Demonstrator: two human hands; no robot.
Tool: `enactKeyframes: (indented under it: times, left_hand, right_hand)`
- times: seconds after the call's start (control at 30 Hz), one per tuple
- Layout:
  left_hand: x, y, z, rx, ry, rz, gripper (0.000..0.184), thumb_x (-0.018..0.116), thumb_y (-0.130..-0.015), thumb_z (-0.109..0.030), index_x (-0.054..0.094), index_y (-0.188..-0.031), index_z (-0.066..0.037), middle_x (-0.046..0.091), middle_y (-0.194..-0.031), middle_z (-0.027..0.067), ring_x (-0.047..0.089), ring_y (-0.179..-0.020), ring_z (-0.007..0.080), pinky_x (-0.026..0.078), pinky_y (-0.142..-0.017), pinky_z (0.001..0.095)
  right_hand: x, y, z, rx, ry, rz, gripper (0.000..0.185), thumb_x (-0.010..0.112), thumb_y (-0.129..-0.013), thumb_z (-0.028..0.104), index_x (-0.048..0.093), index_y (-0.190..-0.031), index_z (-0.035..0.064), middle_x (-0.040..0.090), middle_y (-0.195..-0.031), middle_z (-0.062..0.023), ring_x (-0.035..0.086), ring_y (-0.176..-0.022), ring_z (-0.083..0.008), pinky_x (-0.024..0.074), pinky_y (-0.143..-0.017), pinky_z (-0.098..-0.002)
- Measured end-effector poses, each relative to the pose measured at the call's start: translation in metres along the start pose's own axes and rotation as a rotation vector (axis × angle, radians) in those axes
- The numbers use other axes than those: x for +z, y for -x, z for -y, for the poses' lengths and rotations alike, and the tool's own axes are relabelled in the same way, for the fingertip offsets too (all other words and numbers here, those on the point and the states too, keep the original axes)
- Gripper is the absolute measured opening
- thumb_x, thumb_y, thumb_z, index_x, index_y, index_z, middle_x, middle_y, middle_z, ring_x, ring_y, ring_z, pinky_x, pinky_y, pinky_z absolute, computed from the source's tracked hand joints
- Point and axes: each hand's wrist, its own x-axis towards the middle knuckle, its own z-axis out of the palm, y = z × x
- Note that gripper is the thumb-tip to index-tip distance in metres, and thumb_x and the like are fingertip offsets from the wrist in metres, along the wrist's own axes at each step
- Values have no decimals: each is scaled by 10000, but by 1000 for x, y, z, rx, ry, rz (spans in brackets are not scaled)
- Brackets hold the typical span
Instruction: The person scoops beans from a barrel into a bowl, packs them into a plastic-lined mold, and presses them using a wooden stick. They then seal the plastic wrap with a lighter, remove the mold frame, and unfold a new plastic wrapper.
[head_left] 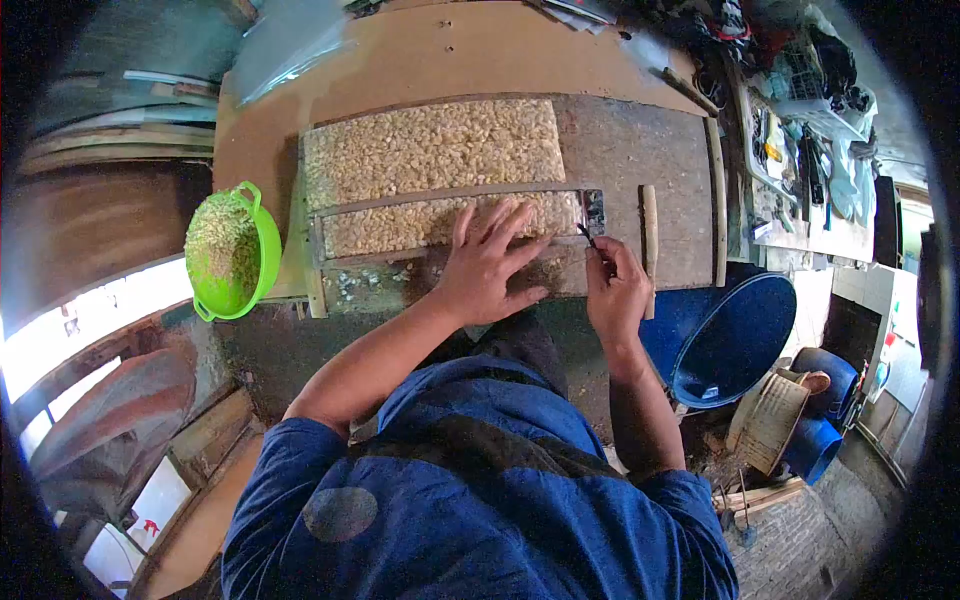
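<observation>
A long narrow strip of pale, lumpy pieces [375, 229] lies between thin bars on the wooden board. My left hand [484, 262] rests on this strip with its fingers spread, holding nothing. At the strip's right end, my right hand [617, 285] is closed around a small dark tool [586, 235], whose tip touches near the strip's end. What kind of tool it is cannot be made out. Just beyond the narrow strip lies a wider slab of the same pale pieces [430, 148]. A dark end piece [594, 210] sits by the tool.
A green basket [268, 250] of pale pieces stands at the left. Wooden sticks [649, 240] lie on the board's right side. A blue barrel [735, 340] stands below the right edge. Clear plastic sheeting [290, 50] lies at the back left.
</observation>
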Motion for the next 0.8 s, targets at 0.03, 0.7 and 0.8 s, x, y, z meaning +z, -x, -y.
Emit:
enactKeyframes:
  times: [0.03,0.7,0.8]
  left_hand:
    - [-1,5,3,-14,-9,2,687,562,-864,-624,604,-1342,-132,338,-1561,146,246,-1472,356,78,-1173,617]
    - [-12,41,25,-52,7,-29,613,630,-838,-543,635,-1262,-100,372,-1555,130,248,-1484,328,97,-1181,581]
    - [-16,44,26,-61,27,-6,600,642,-827,-521,643,-1245,-92,364,-1561,128,242,-1487,322,95,-1184,577]
  right_hand:
    - [3,0,2,-1,-3,3,130,688,-863,39,666,-990,18,675,-875,-138,663,-695,-269,523,-637,-357]
    - [31,7,34,-110,-3,93,140,687,-853,50,667,-992,51,675,-883,-140,665,-784,-359,533,-678,-421]
    - [42,7,42,-124,-37,117,141,687,-854,54,670,-995,50,678,-892,-143,667,-793,-358,535,-683,-420]
